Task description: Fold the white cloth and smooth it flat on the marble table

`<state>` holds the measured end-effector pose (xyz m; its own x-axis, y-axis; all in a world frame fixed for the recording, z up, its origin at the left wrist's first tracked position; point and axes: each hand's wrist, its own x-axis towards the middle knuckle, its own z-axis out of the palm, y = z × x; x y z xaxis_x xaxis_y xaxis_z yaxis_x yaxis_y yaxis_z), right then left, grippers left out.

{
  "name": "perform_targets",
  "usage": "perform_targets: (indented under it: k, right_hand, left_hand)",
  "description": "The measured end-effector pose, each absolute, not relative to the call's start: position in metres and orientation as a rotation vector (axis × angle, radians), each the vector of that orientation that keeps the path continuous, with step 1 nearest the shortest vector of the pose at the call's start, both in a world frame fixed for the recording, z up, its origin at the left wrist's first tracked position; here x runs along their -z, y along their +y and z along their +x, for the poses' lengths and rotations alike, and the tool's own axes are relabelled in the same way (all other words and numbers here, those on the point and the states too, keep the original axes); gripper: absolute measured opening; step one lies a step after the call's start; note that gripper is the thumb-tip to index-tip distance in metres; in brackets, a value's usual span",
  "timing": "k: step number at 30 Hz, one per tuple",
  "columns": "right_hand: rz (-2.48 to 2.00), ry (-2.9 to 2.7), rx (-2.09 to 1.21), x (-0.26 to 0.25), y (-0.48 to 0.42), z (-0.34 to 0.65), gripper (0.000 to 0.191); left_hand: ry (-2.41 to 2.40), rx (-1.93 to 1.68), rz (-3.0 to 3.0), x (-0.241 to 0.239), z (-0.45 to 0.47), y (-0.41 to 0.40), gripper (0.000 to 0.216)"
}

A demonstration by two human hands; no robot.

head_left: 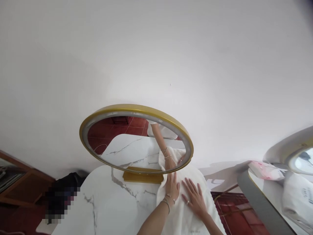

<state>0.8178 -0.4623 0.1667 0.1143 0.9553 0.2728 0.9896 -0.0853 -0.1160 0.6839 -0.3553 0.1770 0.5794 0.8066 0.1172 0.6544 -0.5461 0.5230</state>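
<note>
A white towel (179, 209) lies spread over the right side of a white marble-patterned table (117, 209). My left hand (172, 187) rests flat on the towel near its left edge, fingers stretched toward the mirror, with bracelets at the wrist. To its right, my right hand (195, 199) presses flat on the same cloth, fingers spread and a ring on one finger. Just beyond my hands stands an oval mirror (137, 143) with a gold rim on a gold base (141, 176). In its glass, an arm and the towel are reflected.
On the right, a second table (259, 189) carries a pink-and-white soft packet (266, 170), a white cloth (299, 195) with print, and another round mirror (304, 163). A dark bag-like item (65, 189) and a wooden cabinet (23, 182) are at left. A pale wall (156, 58) rises behind.
</note>
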Motion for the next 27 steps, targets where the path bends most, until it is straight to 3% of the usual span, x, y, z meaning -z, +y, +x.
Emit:
perform_targets:
  k: [5, 18, 27]
  right_hand:
    - [-2.337, -1.404, 0.227, -0.155, -0.453, 0.814, 0.066]
    - [-2.176, -1.554, 0.245, -0.160, -0.468, 0.725, 0.056]
    - [-2.135, -1.521, -0.116, -0.153, -0.457, 0.648, 0.043]
  left_hand:
    - [1.153, -0.467, 2.363, -0.181, 0.672, -0.368, 0.060]
    - [1.201, -0.530, 2.447, -0.193, 0.571, -0.417, 0.055]
    - [1.730, -0.689, 2.212, -0.180, 0.450, -0.405, 0.046]
